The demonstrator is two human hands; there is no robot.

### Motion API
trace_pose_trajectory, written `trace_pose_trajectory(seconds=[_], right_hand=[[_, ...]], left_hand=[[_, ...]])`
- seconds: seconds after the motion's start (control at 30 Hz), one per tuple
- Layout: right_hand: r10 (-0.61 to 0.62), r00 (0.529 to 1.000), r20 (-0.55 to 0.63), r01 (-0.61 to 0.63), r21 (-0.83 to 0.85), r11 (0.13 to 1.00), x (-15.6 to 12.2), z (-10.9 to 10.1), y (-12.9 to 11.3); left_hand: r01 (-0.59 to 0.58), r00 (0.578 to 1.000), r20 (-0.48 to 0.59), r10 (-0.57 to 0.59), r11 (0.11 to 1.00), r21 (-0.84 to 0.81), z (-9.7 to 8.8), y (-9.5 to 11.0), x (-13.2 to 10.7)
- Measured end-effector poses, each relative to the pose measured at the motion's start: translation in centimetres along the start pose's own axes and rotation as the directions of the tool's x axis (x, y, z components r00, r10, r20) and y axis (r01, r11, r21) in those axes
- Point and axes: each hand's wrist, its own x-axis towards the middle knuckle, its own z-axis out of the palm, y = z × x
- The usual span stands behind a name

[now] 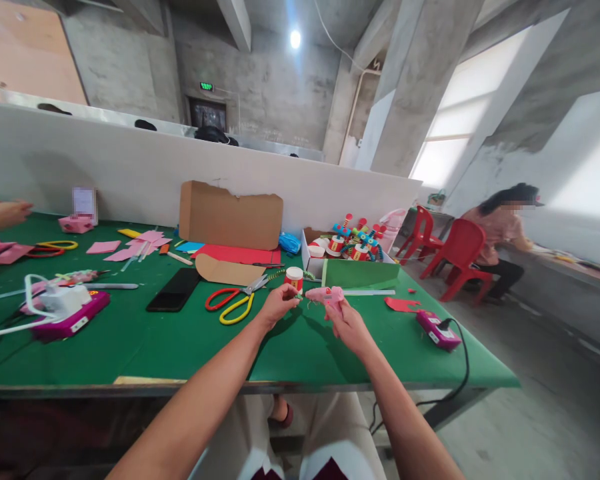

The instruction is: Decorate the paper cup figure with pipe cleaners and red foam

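Over the green tabletop [290, 357], our right hand [349, 325] grips a pink plastic glue gun [324, 293], nozzle toward our left hand [279, 305], whose fingers are bent; we cannot tell whether they pinch anything. Just beyond stands a red, white-topped cylinder [295, 274].

Pale beige trousers [347, 423] are worn with a dark red shoe [288, 417], forearms [220, 383] bare

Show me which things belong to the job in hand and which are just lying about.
Apparently in the job:
pink glue gun, held in the right hand
tiny piece, pinched by the left hand, too small to identify
red-and-white pot, just beyond, probably

Apparently just lying about:
black phone
red-and-yellow scissors
pink paper slips
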Motion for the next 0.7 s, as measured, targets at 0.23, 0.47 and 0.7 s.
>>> trace_pose_trajectory(seconds=[0.23, 0.47, 0.7], right_hand=[[-0.016, 1.000, 0.001, 0.016, -0.035, 0.999, 0.13, 0.16, 0.45], [-0.053, 0.998, -0.015, 0.052, -0.037, 0.998, 0.28, 0.22, 0.92], [-0.037, 0.999, -0.010, 0.037, -0.027, 0.999, 0.41, 0.28, 1.02]], left_hand=[[0.009, 1.000, 0.004, -0.009, 1.000, 0.003, -0.05, 0.12, -0.03], [0.014, 1.000, 0.013, -0.014, 1.000, 0.001, -0.13, -0.13, 0.09], [0.008, 1.000, 0.019, -0.008, 1.000, 0.007, -0.07, -0.10, 0.07]])
